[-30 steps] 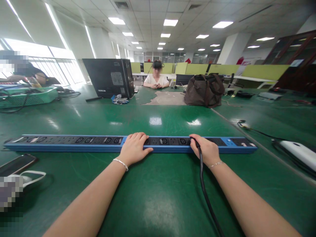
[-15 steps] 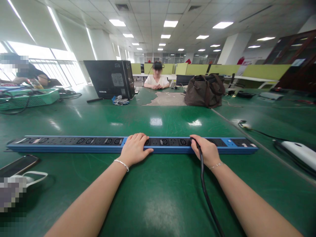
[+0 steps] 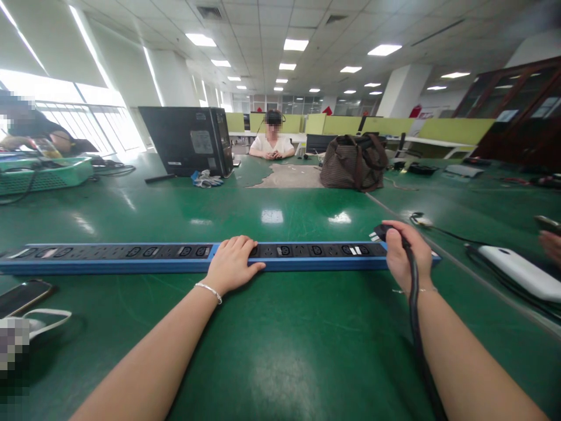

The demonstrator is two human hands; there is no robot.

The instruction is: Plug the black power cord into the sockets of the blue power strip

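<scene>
A long blue power strip (image 3: pixel 324 265) with black sockets lies across the green table. My left hand (image 3: pixel 232 263) rests on its middle, fingers over the top and thumb apart along the front edge. Near the strip's right end, my right hand (image 3: pixel 407 251) is closed on a black plug (image 3: pixel 382 233). The plug's metal pins point left, above the strip and out of any socket. From the plug a thick black cable (image 3: pixel 416 327) runs down past my right wrist to the bottom edge.
A black computer case (image 3: pixel 184 140), gloves (image 3: pixel 207 179) and a brown bag (image 3: pixel 353 164) stand beyond the strip. A green basket (image 3: pixel 48 175) and phone (image 3: pixel 26 297) are left, a white device (image 3: pixel 519 272) right. People sit ahead and left; another hand (image 3: pixel 551 244) shows right.
My right hand has lifted the plug off the strip and moved right, so the pins now show. My left hand stays on the strip. The view has shifted slightly.
</scene>
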